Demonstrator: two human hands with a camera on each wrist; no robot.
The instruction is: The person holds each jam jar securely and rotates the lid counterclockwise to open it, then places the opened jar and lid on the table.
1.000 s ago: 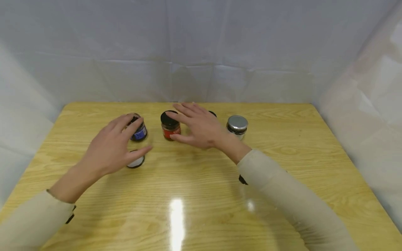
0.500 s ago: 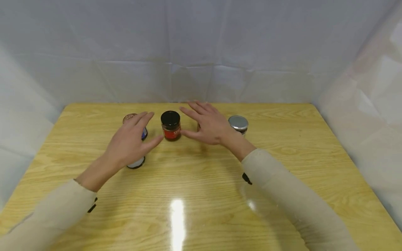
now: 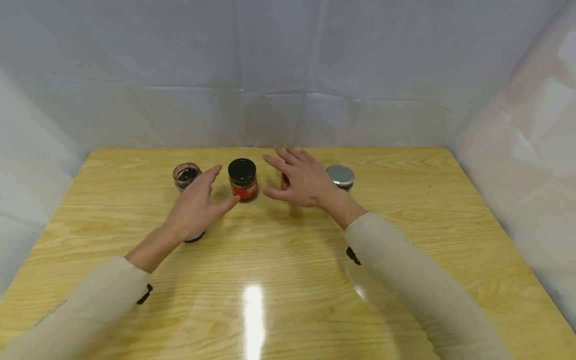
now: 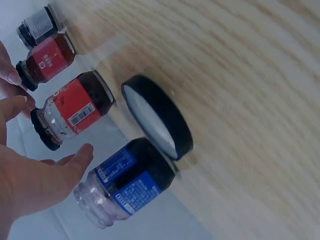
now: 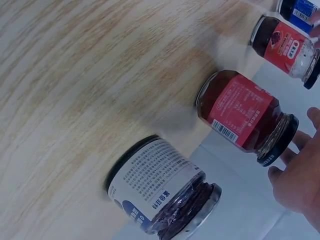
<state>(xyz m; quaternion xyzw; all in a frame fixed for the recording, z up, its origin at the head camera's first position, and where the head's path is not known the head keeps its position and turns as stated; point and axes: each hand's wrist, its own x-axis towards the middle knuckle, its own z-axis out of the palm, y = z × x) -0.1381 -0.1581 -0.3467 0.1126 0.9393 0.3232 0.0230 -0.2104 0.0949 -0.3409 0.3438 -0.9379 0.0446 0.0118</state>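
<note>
Four small jars stand in a row at the far side of the table. From left: an uncapped blue-label jar [image 3: 186, 175] [image 4: 125, 187], a red-label jar with a black lid [image 3: 242, 179] [image 4: 72, 110], a second red-label jar [image 3: 284, 180] [image 5: 245, 115] mostly hidden behind my right hand, and a silver-lidded jar [image 3: 340, 177] [image 5: 160, 192]. My left hand [image 3: 204, 199] hovers open just left of the black-lidded jar, thumb towards it. My right hand [image 3: 294, 179] hovers open just right of that jar. Neither hand touches it. A loose black lid [image 3: 196, 235] [image 4: 157, 122] lies under my left wrist.
The wooden table [image 3: 288, 280] has a glossy top, and white sheeting [image 3: 288, 75] walls it in at the back and both sides. Both forearms in beige sleeves reach across the near half.
My left hand has moved right, away from the blue-label jar, to the black-lidded jar's left side. My right hand has drifted slightly right, off that jar. Both stayed open.
</note>
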